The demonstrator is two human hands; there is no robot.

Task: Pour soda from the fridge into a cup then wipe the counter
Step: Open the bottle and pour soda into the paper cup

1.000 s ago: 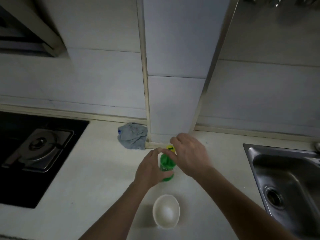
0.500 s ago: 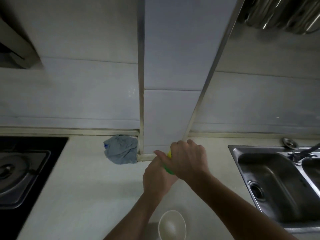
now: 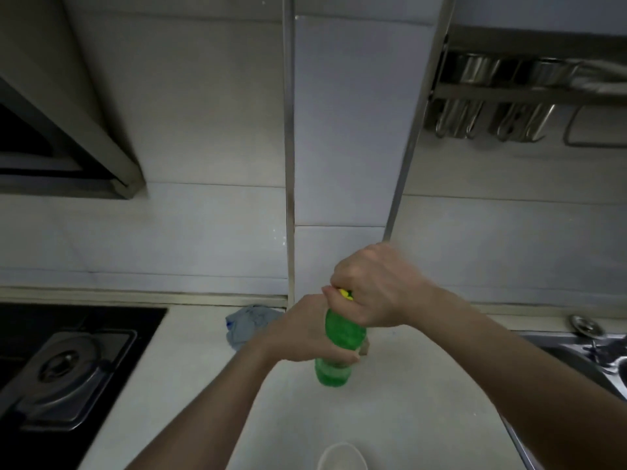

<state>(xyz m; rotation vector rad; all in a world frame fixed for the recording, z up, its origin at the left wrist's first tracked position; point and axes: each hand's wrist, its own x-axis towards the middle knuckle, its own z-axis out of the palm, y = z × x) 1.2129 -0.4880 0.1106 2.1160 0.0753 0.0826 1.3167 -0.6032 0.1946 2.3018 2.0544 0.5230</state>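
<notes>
Green bottle (image 3: 340,337) upright, centre frame, above counter (image 3: 190,378). Left hand (image 3: 310,334) wrapped round bottle body, fingers grasping it. Right hand (image 3: 376,286) clenched over yellow cap (image 3: 345,294), fingers curled on it. White cup (image 3: 342,456) at bottom edge. Grey cloth (image 3: 246,323) by wall, left of centre. Stove (image 3: 64,371) lower left, sink (image 3: 590,354) lower right.

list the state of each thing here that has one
green bottle: upright, off the counter, yellow cap on
left hand: grips bottle body
right hand: grips cap
cup: upright on counter, contents unclear
grey cloth: crumpled by wall
</notes>
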